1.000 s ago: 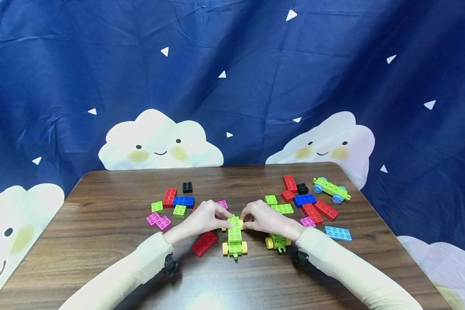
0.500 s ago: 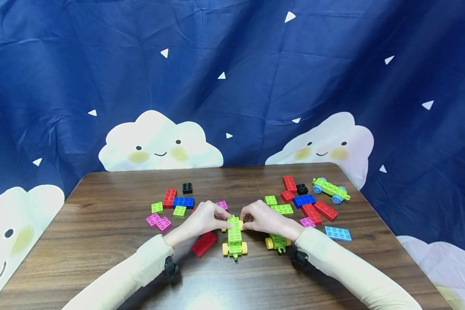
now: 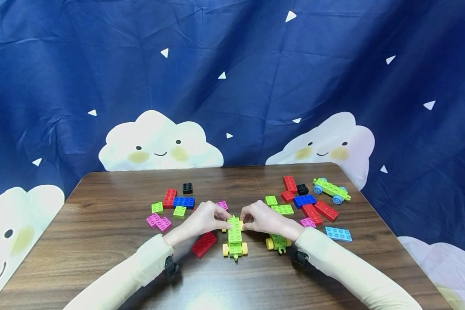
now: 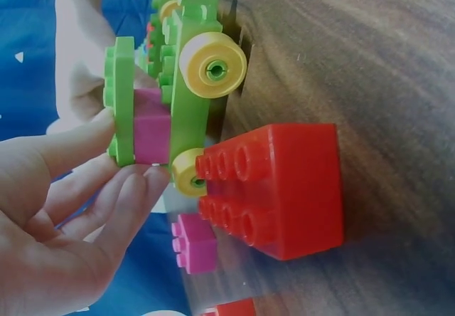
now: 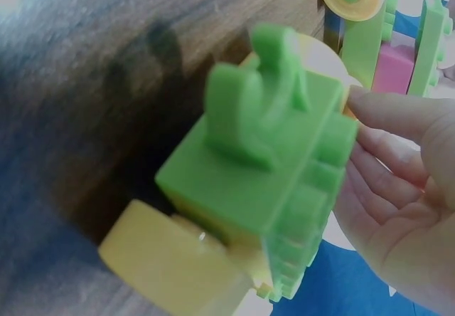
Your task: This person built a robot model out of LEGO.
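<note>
A lime green toy brick car (image 3: 235, 237) with yellow wheels stands mid-table, its length pointing away from me. In the left wrist view a pink brick (image 4: 151, 125) sits on its base, with a flat green brick (image 4: 124, 102) on top. My left hand (image 3: 205, 219) grips the far end of this stack from the left, thumb on the flat green brick. From the right, my right hand (image 3: 265, 218) holds the same far end with curled fingers beside the yellow wheel. A second green car base (image 5: 249, 166) with yellow wheels stands below my right wrist, partly hidden in the head view.
A red brick (image 3: 204, 244) lies just left of the car. Loose bricks spread at left, including a blue brick (image 3: 184, 202). More lie at right, around another blue brick (image 3: 304, 200). A green car base with blue wheels (image 3: 331, 189) stands back right; a light blue plate (image 3: 339, 234) lies nearer.
</note>
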Motion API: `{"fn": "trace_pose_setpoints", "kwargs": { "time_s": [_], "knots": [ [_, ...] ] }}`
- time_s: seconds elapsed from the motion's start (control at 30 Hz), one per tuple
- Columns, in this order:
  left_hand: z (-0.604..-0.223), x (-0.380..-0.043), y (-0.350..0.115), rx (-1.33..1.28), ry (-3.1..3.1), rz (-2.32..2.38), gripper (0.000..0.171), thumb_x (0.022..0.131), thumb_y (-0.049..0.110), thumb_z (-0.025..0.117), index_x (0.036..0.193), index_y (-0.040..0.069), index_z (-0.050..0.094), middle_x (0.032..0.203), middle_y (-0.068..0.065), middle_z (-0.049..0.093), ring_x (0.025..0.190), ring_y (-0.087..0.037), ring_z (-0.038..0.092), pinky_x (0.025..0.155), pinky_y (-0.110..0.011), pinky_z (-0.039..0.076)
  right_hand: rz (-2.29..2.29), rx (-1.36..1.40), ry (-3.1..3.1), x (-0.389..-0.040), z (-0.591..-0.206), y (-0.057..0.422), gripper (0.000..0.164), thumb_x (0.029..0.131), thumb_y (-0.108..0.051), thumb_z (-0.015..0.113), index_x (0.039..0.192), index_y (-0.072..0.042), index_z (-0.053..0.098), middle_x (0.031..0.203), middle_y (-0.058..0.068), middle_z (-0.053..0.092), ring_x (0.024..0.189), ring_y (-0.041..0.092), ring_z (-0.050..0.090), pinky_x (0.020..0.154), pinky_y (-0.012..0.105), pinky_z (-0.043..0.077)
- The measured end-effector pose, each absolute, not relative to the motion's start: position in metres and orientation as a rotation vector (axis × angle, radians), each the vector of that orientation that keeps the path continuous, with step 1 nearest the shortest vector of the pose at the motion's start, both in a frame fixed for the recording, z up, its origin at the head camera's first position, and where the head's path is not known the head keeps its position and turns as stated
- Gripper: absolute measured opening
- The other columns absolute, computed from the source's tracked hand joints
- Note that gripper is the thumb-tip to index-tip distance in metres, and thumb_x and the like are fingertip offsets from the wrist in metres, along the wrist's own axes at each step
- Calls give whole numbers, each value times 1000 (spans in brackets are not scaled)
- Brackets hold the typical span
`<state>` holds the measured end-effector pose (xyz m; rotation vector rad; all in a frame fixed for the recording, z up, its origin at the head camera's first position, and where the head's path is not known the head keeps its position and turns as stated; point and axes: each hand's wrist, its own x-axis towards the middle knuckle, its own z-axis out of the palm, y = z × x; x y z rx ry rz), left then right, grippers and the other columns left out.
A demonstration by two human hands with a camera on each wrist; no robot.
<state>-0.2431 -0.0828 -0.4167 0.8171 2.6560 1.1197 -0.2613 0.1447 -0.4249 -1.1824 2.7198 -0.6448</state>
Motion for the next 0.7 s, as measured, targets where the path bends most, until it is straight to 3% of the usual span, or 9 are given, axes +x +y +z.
{"fn": "trace_pose_setpoints", "kwargs": {
  "time_s": [0.7],
  "knots": [
    [-413, -242, -81, 824, 2676, 1059, 21, 83, 22, 80, 100, 10, 79, 96, -6, 79, 86, -14, 74, 67, -18, 56, -619, -1208, 2732, -261, -426, 144, 5, 84, -9, 76, 85, -10, 71, 81, 0, 73, 70, 0, 63, 66, 14, 52]
  ]
}}
